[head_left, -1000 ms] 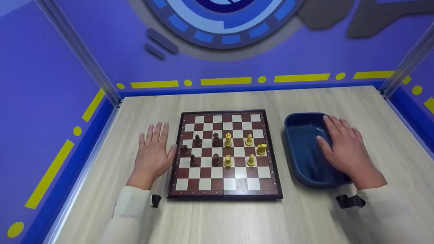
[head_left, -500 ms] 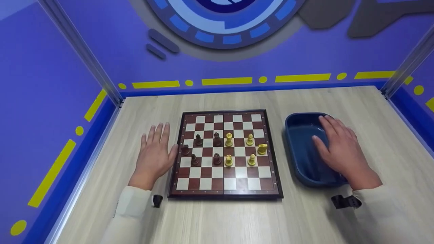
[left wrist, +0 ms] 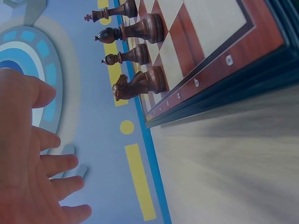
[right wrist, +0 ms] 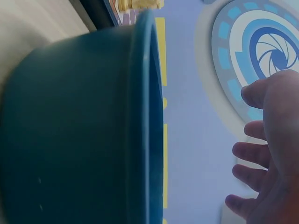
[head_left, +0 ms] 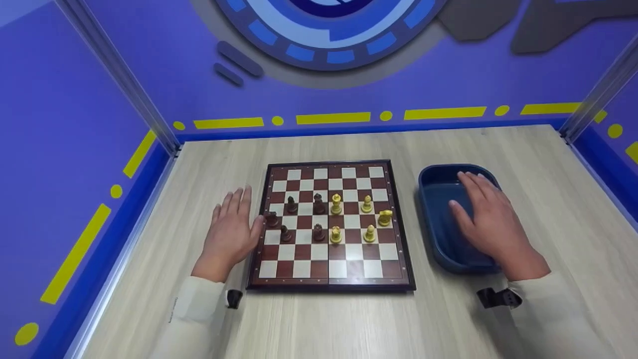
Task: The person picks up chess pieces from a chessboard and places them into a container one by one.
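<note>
My left hand (head_left: 229, 237) hovers palm down beside the left edge of a chessboard (head_left: 294, 269), fingers extended, nothing held. Its thumb overlaps the board's edge in the head view. Dark pieces stand on the board's left half, among them a knight (left wrist: 140, 85) and a bishop (left wrist: 135, 30) in the left wrist view. On the right half stand yellow pieces, including a king (head_left: 336, 204), a knight (head_left: 385, 218) and a pawn (head_left: 369, 233). My right hand (head_left: 491, 227) is over a dark blue tray (head_left: 432, 239), fingers extended and holding nothing, covering part of its right rim.
A pale wooden table (head_left: 309, 324) carries board and tray side by side, with a strip of tabletop between them. Blue printed walls (head_left: 329, 99) enclose the table at the back and sides.
My right hand has moved left, from the tray's right rim to farther over its inside. My left hand has shifted slightly right, toward the board. The chess pieces have stayed put.
</note>
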Demonstrator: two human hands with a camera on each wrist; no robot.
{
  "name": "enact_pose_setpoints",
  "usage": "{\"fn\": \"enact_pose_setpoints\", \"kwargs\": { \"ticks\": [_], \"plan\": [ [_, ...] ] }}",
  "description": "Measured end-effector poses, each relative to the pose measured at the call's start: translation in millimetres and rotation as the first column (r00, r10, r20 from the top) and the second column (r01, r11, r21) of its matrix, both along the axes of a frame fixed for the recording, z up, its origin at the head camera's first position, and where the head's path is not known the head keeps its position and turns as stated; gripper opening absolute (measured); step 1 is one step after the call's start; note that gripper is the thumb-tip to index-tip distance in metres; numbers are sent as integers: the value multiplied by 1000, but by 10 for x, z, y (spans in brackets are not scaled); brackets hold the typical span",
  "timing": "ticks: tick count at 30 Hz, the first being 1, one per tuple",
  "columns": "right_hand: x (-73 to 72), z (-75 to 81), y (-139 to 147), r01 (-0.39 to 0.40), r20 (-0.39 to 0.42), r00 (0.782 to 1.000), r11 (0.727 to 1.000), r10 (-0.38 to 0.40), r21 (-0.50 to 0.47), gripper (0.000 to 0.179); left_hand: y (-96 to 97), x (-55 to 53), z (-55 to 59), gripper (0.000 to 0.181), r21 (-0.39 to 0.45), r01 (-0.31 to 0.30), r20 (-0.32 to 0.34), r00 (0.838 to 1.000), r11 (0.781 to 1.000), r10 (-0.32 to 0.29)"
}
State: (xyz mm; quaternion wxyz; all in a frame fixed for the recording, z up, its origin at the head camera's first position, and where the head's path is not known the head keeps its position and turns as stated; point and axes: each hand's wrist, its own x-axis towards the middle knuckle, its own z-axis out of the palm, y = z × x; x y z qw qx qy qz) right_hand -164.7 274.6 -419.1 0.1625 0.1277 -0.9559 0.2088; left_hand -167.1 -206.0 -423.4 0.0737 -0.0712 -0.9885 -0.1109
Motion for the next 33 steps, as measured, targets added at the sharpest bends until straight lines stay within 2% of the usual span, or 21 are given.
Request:
{"fn": "enact_pose_setpoints", "kwargs": {
  "ticks": [7, 25, 33],
  "plan": [
    [2, -4, -101, -8, 23, 1000, 1000, 8, -17, 59, 5, 23, -65, 66, 18, -2, 27, 1000, 1000, 1],
    [19, -82, -367, -40, -15, 999, 999, 40, -35, 55, 24, 113, -270, 65, 60, -41, 104, 994, 997, 35],
    [13, -105, -497, -44, 22, 999, 998, 46, -52, 55, 35, 122, -342, 64, 56, -56, 126, 991, 997, 49]
  ]
}}
